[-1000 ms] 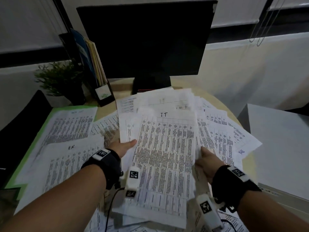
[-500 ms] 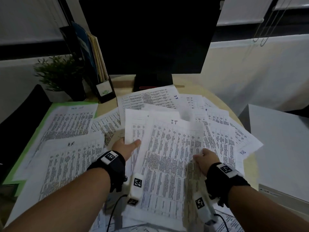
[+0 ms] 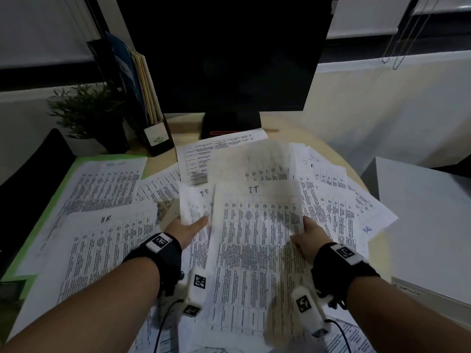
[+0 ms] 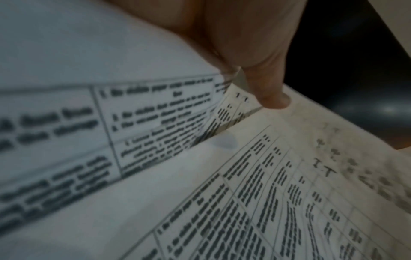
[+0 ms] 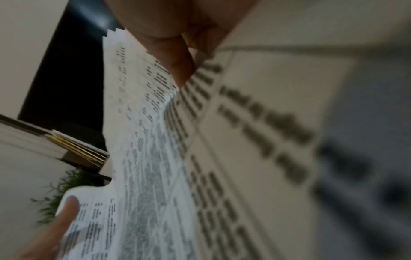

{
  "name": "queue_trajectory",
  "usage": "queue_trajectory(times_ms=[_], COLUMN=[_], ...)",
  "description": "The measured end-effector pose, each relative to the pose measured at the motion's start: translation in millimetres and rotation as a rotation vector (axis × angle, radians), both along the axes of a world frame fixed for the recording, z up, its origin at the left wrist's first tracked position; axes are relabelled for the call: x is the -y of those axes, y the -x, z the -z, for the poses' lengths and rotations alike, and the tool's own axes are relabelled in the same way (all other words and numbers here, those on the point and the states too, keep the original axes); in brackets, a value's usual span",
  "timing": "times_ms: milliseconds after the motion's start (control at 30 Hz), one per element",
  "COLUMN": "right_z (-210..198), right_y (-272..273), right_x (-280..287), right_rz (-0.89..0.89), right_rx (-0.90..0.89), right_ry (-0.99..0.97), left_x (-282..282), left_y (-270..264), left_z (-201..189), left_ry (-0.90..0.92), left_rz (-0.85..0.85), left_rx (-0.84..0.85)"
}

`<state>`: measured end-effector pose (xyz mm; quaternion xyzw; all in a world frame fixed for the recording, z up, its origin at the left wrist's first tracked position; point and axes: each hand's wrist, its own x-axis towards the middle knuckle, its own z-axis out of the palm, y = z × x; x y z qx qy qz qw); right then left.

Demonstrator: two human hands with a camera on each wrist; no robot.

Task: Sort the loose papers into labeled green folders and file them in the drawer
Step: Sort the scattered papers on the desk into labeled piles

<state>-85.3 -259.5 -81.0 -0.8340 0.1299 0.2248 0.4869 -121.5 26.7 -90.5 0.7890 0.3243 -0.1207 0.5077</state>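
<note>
Both hands hold a bundle of printed sheets marked "IT" (image 3: 254,245) just above the desk's paper pile. My left hand (image 3: 196,225) grips its left edge, and the thumb (image 4: 271,95) presses on top of the IT sheets (image 4: 289,193). My right hand (image 3: 303,228) pinches the right edge, its thumb (image 5: 175,58) lying on the IT sheets (image 5: 144,140). The fingers under the bundle are hidden. An open green folder (image 3: 63,174) lies at the left with a "Task list" sheet (image 3: 102,184) on it. An "HR" sheet (image 3: 107,245) overlaps it.
More loose sheets (image 3: 344,207) fan out to the right on the round desk (image 3: 288,136). Behind them stand a dark monitor (image 3: 224,59), a file holder (image 3: 150,115) and a potted plant (image 3: 84,110). A white cabinet top (image 3: 420,220) is at the right.
The IT sheets have shifted between my hands and the rear ones are blurred with motion. My right hand has moved slightly inward; the left has barely moved.
</note>
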Motion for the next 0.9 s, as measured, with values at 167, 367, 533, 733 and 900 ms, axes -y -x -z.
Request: queue_trajectory(times_ms=[167,367,533,733,900], right_z=[0.1,-1.2,1.7,-3.4,-20.0], right_y=[1.6,-1.1,-2.1,-2.2,1.4], right_x=[-8.3,-11.2,-11.4,-9.1,-26.3], right_rz=[0.084,-0.029,-0.127,-0.007,-0.292], right_rx=[-0.106,-0.139,-0.111,-0.073,-0.069], right_ry=[-0.249,0.022,0.072,-0.149,-0.113], left_x=[-18.0,-21.4,-13.6,-23.9,-13.5], left_y=[-11.6,-11.2,-2.2,-3.7,-3.7], left_z=[2.5,-1.9,19.8,30.8,25.6], left_ry=[0.188,0.363,0.154,0.393,0.416], left_rz=[-0.109,-0.067,0.101,-0.129,0.067], left_rx=[-0.021,0.048,0.003,0.078,-0.076])
